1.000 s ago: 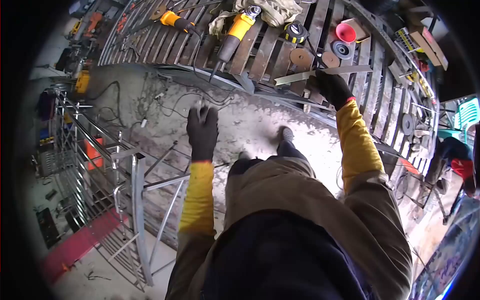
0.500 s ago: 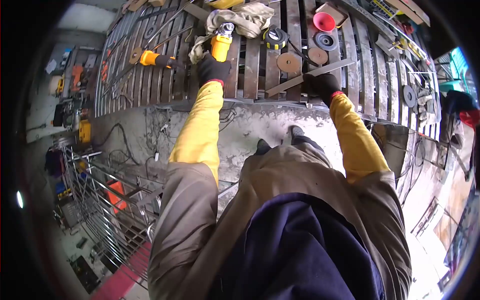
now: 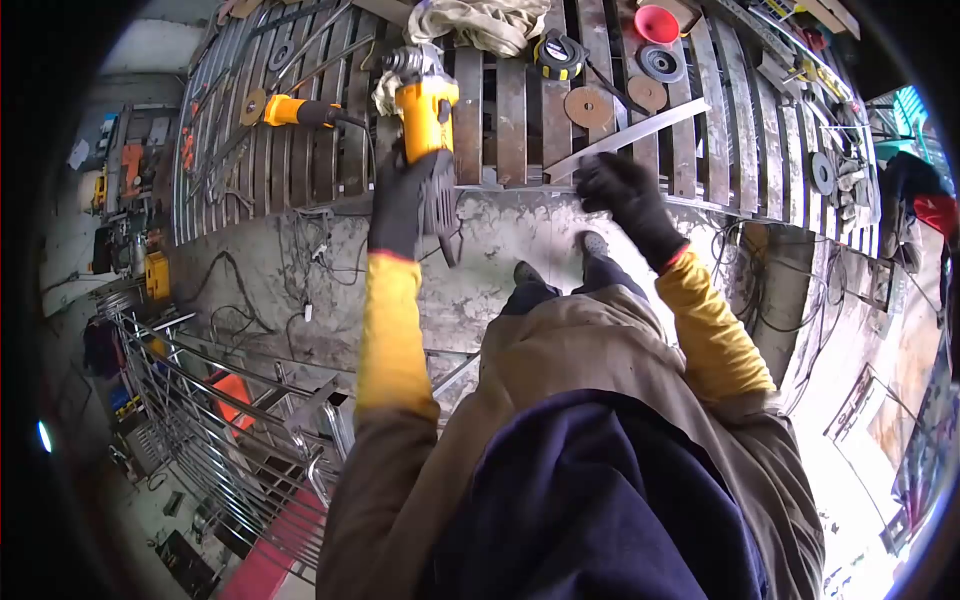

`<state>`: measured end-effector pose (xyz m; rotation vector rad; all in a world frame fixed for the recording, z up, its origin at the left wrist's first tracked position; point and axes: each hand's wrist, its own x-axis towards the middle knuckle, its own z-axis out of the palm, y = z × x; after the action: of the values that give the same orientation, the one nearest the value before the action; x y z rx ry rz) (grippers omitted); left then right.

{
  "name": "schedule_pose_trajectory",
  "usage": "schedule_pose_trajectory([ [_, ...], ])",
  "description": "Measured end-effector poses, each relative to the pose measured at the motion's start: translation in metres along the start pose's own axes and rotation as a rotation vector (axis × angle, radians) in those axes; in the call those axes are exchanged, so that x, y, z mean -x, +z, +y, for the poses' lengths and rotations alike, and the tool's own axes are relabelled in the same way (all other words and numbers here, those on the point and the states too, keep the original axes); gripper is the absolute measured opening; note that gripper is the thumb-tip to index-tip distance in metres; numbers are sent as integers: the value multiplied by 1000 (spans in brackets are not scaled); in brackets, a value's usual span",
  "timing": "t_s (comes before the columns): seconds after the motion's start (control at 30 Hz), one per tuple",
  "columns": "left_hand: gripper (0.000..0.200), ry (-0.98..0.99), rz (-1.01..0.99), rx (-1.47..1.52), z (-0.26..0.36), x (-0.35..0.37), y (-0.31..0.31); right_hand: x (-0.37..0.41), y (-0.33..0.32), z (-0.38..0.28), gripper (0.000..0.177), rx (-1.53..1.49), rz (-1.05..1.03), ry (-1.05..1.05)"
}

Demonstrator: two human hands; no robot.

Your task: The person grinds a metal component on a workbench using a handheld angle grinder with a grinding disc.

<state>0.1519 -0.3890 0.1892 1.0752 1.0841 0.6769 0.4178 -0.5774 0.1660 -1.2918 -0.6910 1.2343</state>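
Note:
My left hand [image 3: 405, 195], in a black glove, is wrapped round the body of a yellow angle grinder [image 3: 427, 115]. The grinder is raised at the bench's near edge, its metal head pointing away from me; its dark rear end shows beside my hand. My gloved right hand [image 3: 632, 205] hovers before the bench edge with its fingers curled in, and no object shows in it. Just beyond it, a flat metal bar [image 3: 630, 138] lies slantwise across the slats. Two brown discs, one [image 3: 588, 107] left of the other [image 3: 647, 94], lie past the bar.
On the slatted metal bench [image 3: 510, 130] are a second yellow grinder [image 3: 300, 111], a tape measure [image 3: 558, 54], a crumpled cloth [image 3: 480, 22], a red cup-like piece [image 3: 657, 23] and a dark grinding wheel [image 3: 661, 64]. A tubular metal frame [image 3: 230, 430] stands at lower left. Cables hang below the bench.
My left hand has lifted the grinder off the cloth and brought it towards me. My right hand has let go of the metal bar and drawn back towards me.

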Motion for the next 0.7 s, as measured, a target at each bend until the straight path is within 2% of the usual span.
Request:
schedule_pose_trajectory([
  [0.03,50,-60,-77,89,7,33,3,2,24,13,54,-239,-177,-82],
  [0.07,54,-55,-168,190,0,57,1,4,50,9,56,-295,-264,108],
  [0.1,55,-67,-212,140,-8,76,1,6,76,3,59,-348,-351,299],
  [0.13,48,67,-182,91,-15,90,11,6,101,1,57,-479,-419,390],
  [0.17,51,85,-124,55,-14,110,21,4,120,0,55,-606,-491,480],
  [0.2,51,39,-131,10,-14,129,19,3,130,10,55,-600,-501,474],
  [0.27,51,-2,-128,-35,-16,162,13,4,143,45,52,-795,-425,448],
  [0.33,46,-210,-168,229,-27,192,10,5,142,50,52,-793,-393,509],
  [0.37,43,-240,-115,230,-37,202,12,4,141,52,54,-798,-344,560],
  [0.43,42,-287,-145,101,-33,219,19,8,138,46,51,-823,-344,547],
  [0.57,40,-284,-95,-67,-48,223,23,13,139,51,44,-703,-409,446],
  [0.63,37,-101,-64,-180,-56,230,20,16,144,52,41,-733,-390,484],
  [0.7,43,-68,-43,-177,-70,232,20,22,142,45,38,-705,-361,462],
])
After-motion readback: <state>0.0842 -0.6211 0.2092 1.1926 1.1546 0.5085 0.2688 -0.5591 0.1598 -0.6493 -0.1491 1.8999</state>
